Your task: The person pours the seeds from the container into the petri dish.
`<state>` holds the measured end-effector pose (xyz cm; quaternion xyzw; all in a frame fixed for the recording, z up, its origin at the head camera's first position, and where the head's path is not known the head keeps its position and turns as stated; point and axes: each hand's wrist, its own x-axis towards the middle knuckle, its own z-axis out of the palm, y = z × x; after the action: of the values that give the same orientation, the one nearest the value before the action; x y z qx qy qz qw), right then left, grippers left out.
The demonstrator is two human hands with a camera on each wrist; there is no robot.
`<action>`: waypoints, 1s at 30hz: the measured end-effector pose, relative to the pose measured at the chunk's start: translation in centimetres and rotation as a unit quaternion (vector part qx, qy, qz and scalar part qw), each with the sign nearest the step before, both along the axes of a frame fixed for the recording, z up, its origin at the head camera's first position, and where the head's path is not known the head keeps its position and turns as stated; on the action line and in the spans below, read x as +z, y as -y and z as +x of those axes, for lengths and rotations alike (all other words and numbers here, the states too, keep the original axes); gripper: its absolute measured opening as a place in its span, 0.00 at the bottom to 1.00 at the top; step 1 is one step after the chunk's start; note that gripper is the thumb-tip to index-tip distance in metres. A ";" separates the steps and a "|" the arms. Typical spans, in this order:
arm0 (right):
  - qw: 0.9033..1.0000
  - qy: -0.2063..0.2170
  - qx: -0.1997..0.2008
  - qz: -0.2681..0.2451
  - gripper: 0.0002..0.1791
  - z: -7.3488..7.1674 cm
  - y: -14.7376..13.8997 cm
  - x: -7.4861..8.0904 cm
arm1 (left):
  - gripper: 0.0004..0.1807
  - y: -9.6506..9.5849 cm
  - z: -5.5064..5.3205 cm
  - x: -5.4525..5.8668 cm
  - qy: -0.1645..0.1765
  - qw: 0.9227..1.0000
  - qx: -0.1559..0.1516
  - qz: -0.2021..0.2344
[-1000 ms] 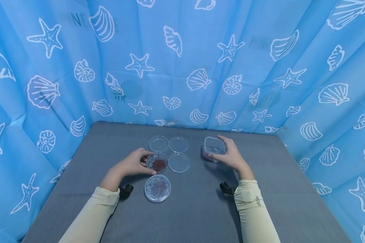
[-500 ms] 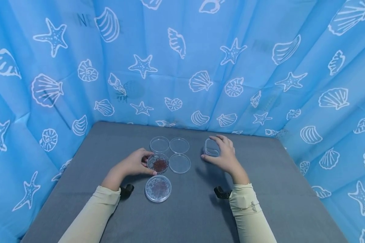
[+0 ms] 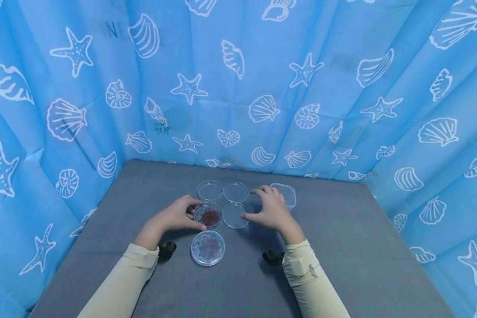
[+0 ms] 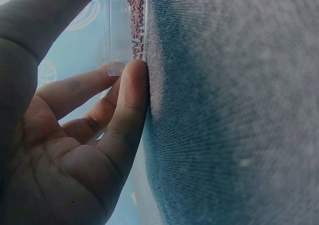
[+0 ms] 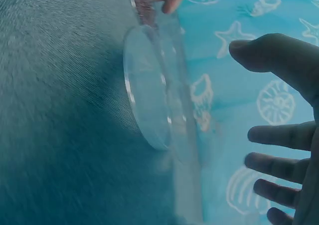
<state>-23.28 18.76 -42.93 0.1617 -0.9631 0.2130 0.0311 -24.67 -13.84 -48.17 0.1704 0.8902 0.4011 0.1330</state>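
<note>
My left hand (image 3: 174, 217) grips a clear petri dish (image 3: 210, 216) holding reddish-brown granules, thumb at its near side and fingers at its far left. In the left wrist view, the thumb and fingertips (image 4: 133, 75) pinch the dish wall, low against the cloth. My right hand (image 3: 272, 211), thumb and fingers spread, hovers at the right side of an empty petri dish (image 3: 234, 216). The right wrist view shows a gap between its fingers (image 5: 271, 165) and that dish (image 5: 144, 85). Behind the right hand stands a clear square plastic container (image 3: 288, 194), partly hidden.
Two more clear round dishes (image 3: 210, 190) (image 3: 236, 192) lie at the back. A round dish (image 3: 207, 248) with speckled whitish and reddish contents sits in front of the gripped one. Grey cloth (image 3: 230, 287) covers the table; a blue shell-print curtain (image 3: 230, 88) surrounds it.
My right hand let go of the square container, leaving it standing on the table, and moved left toward the empty dish. The left hand keeps its grip on the granule dish.
</note>
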 end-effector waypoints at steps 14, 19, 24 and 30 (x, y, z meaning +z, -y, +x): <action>0.995 0.030 0.029 0.095 0.56 -0.4 2.2 -1.9 | 0.51 -0.1 0.0 -0.1 -0.004 1.000 0.004 0.003; 0.996 0.057 0.015 0.070 0.57 -0.3 2.2 -2.1 | 0.51 0.0 0.0 -0.1 -0.003 1.000 0.000 0.004; 0.995 0.083 0.013 0.058 0.57 -0.4 2.1 -2.6 | 0.51 0.1 0.0 0.0 0.002 1.000 0.003 0.003; 0.995 0.089 0.010 0.049 0.57 -0.6 1.9 -2.9 | 0.51 0.0 0.0 0.0 0.002 1.000 0.007 0.003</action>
<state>-23.83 16.85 -45.87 0.1532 -0.9696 0.1791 -0.0654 -24.65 -13.82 -48.17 0.1638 0.8898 0.4051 0.1315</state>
